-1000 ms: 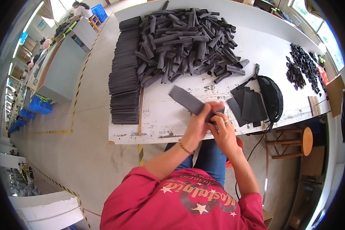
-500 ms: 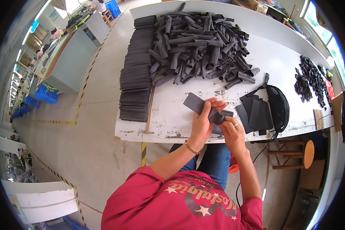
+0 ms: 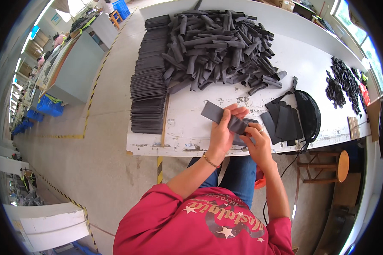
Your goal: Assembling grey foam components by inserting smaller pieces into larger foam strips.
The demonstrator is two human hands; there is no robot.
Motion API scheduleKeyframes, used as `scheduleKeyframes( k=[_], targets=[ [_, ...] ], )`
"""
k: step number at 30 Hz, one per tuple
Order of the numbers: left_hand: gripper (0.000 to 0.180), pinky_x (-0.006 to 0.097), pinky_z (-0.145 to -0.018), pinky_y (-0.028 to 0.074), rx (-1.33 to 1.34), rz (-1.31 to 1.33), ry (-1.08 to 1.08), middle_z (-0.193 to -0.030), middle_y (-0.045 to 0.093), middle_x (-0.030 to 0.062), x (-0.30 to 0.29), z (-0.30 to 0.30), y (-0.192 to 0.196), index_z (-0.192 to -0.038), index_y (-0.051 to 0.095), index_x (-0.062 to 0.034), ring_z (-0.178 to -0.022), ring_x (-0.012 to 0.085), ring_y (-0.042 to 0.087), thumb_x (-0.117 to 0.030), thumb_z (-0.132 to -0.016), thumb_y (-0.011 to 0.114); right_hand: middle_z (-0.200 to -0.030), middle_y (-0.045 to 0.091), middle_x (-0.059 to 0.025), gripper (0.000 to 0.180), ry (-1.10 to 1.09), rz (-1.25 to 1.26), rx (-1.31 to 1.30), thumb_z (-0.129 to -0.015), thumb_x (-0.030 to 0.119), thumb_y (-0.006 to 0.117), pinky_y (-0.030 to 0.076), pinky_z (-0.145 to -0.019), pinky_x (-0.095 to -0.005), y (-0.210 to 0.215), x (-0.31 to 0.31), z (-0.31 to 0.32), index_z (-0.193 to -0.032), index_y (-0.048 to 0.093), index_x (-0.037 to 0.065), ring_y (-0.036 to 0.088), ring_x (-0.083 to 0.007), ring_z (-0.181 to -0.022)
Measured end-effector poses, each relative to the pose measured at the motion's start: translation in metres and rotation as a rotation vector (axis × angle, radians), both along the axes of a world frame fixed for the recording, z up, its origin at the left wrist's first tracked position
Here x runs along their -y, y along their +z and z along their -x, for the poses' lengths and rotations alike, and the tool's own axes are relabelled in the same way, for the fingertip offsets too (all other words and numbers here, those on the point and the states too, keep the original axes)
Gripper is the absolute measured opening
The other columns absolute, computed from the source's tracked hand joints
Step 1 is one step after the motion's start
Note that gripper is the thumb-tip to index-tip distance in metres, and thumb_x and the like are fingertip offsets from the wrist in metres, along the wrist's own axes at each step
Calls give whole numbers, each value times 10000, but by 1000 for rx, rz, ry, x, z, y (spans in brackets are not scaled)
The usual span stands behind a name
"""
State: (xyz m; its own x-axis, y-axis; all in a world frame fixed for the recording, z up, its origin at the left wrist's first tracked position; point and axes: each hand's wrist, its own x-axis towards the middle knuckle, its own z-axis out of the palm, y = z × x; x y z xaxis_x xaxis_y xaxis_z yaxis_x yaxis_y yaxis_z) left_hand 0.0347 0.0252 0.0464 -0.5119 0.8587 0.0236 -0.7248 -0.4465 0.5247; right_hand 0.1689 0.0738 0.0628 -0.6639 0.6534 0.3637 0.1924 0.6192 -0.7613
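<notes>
A flat dark grey fabric strip [image 3: 212, 112] is held in front of me, above the near edge of the white table [image 3: 185, 123]. My left hand [image 3: 222, 135] is closed on its middle, the thumb lying on top, while the far-left end sticks out beyond the thumb. At the strip's right end, my right hand [image 3: 258, 142] pinches with thumb and fingers, which partly hide that end. More dark strip material shows on the table just behind and below my fingers, mostly covered. Several flat dark pieces [image 3: 287, 123] lie fanned to the right, beside a rounded black mesh item [image 3: 308, 114].
A long row of flat dark pieces [image 3: 148, 80] lines the table's left side. Beside it rises a big heap of rolled dark tubes [image 3: 221, 46]. Small black parts [image 3: 344, 85] lie far right. A wooden stool [image 3: 342, 166] stands below the table's right end.
My right fingers have shifted on the strip's right end, which looks less bunched and flatter now. My left hand keeps its hold. The view has shifted slightly.
</notes>
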Motion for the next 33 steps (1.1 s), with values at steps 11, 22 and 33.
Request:
scheduleKeyframes(
  k=[11, 22, 33],
  targets=[
    [416, 459, -1080, 412, -74, -84, -36, -1242, 615, 205, -2, 13, 8, -1279, 508, 21, -1220, 345, 559, -308, -1026, 474, -953, 604, -29, 103, -282, 788, -508, -889, 68, 699, 459, -691, -222, 9, 13, 15, -907, 627, -4, 549, -70, -767],
    [186, 410, -862, 576, -151, 120, 117, -911, 694, 159, 32, 53, -16, -988, 655, 29, -882, 292, 698, -140, -914, 683, -862, 597, -41, 138, -124, 227, -407, -784, -99, 706, 448, -747, -241, -2, 5, 13, -866, 637, -11, 551, -122, -800],
    [199, 429, -888, 566, -178, 109, 52, -997, 698, 189, 33, 54, -8, -1063, 656, 26, -956, 345, 687, -139, -964, 605, -880, 596, -38, 124, -116, 465, -452, -803, -92, 709, 462, -785, -237, -10, -1, 7, -874, 639, -17, 573, -117, -833]
  ],
)
